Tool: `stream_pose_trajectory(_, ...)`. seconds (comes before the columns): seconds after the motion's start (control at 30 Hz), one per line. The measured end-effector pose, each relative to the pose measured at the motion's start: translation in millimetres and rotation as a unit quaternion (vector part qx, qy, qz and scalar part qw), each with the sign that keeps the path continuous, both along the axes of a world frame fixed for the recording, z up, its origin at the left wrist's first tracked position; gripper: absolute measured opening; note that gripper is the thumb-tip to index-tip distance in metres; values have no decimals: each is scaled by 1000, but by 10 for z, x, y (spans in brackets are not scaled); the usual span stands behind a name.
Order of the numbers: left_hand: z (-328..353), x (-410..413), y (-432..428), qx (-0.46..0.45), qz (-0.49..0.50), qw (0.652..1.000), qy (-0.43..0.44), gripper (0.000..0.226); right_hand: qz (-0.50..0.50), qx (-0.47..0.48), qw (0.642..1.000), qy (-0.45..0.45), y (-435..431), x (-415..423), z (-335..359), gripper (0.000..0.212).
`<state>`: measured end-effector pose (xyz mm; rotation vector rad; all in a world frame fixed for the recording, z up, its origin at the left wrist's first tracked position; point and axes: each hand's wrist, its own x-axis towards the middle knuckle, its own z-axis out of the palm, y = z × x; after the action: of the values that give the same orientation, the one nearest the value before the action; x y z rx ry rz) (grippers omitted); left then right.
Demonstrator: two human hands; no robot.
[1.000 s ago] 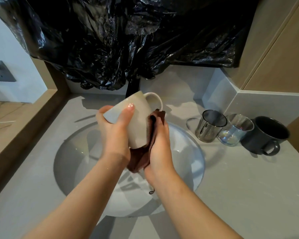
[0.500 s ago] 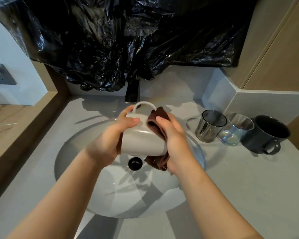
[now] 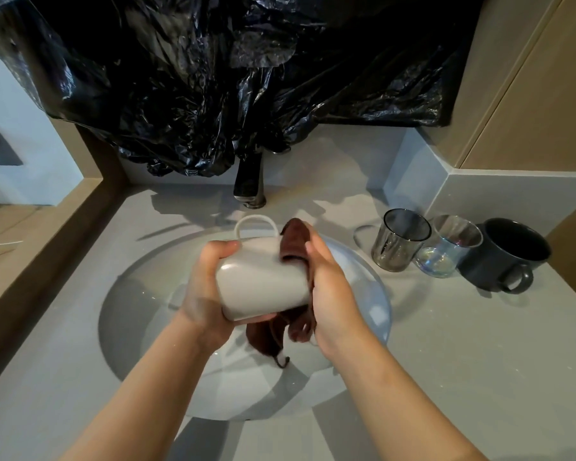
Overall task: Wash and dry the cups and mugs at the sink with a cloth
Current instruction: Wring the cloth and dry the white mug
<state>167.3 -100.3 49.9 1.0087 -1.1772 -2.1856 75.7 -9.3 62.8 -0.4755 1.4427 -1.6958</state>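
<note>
Over the round white sink (image 3: 140, 314) I hold a white mug (image 3: 263, 284) on its side, its handle pointing away from me. My left hand (image 3: 207, 294) grips the mug's left end. My right hand (image 3: 330, 287) holds a brown cloth (image 3: 293, 244) against the mug's right end; the rest of the cloth hangs down below the mug. On the counter to the right stand a smoked glass cup (image 3: 399, 241), a clear iridescent glass cup (image 3: 449, 247) and a dark grey mug (image 3: 509, 254).
A dark faucet (image 3: 250, 184) rises behind the sink, under a black plastic sheet (image 3: 230, 78) covering the wall. A wooden ledge (image 3: 40, 234) runs along the left; wooden cabinets (image 3: 529, 88) stand at the right. The grey counter (image 3: 479, 361) surrounds the basin.
The mug went from upright to lying on its side and came lower and nearer to me. My right hand with the cloth slid from the mug's side to its right end.
</note>
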Motion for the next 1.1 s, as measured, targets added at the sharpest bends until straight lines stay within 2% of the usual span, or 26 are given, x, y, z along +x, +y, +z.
stream_pose_trajectory(0.1, 10, 46, -43, -21, -4, 1000, -3, 44, 62, -52, 989, 121, 72, 100, -65, 44)
stream_pose_trajectory(0.17, 37, 72, -62, -28, -9, 999, -13, 44, 79, -67, 976, 194, 71, 127, -59, 45)
stream_pose_trajectory(0.27, 87, 101, -32, -64, -59, 996, -16, 43, 43, -65, 945, 317, -27, 68, -19, 43)
stream_pose_trajectory(0.3, 111, 99, -11, -80, -76, 994, -14, 40, 42, -80, 948, 306, -66, 20, 16, 44)
stream_pose_trajectory(0.33, 133, 97, 5, -94, -85, 992, -12, 38, 46, -99, 961, 255, -101, -36, 67, 46)
stream_pose_trajectory(0.4, 176, 75, 25, -109, -75, 991, -11, 38, 48, -113, 987, 102, -145, -152, 138, 37)
stream_pose_trajectory(0.47, 194, 23, 30, -107, -33, 994, -13, 39, 37, -40, 998, -19, -123, -161, 217, 18)
stream_pose_trajectory(0.53, 197, -20, 28, -93, 14, 995, -15, 37, 41, 37, 994, -98, -77, -114, 217, 36)
stream_pose_trajectory(0.6, 182, -40, 42, -78, 33, 996, -23, 40, 31, 37, 992, -119, -78, -56, 134, 43)
stream_pose_trajectory(0.63, 161, -42, 47, -71, 38, 996, -31, 42, 11, 32, 996, -88, -89, -13, 73, 40)
stream_pose_trajectory(0.7, 133, -27, 40, -66, 38, 996, -51, 43, -23, 18, 998, 60, -87, 88, -30, 33)
stream_pose_trajectory(0.8, 115, 13, 19, -85, 1, 993, -84, 35, -27, 52, 945, 323, -2, 222, -134, 43)
stream_pose_trajectory(0.87, 138, 62, 12, -100, -36, 990, -92, 34, -23, 74, 908, 411, 33, 235, -166, 42)
stream_pose_trajectory(0.93, 152, 111, -11, -119, -72, 986, -93, 42, -39, 56, 889, 453, -1, 162, -161, 40)
stream_pose_trajectory(0.97, 158, 127, -20, -125, -83, 984, -91, 50, -44, 36, 896, 441, -28, 125, -121, 34)
stream_pose_trajectory(1.03, 157, 133, -36, -121, -88, 986, -75, 61, -33, -22, 940, 338, -68, 42, -21, 24)
stream_pose_trajectory(1.1, 167, 110, -57, -122, -74, 989, -50, 57, 4, -68, 976, 205, -73, -14, 45, 32)
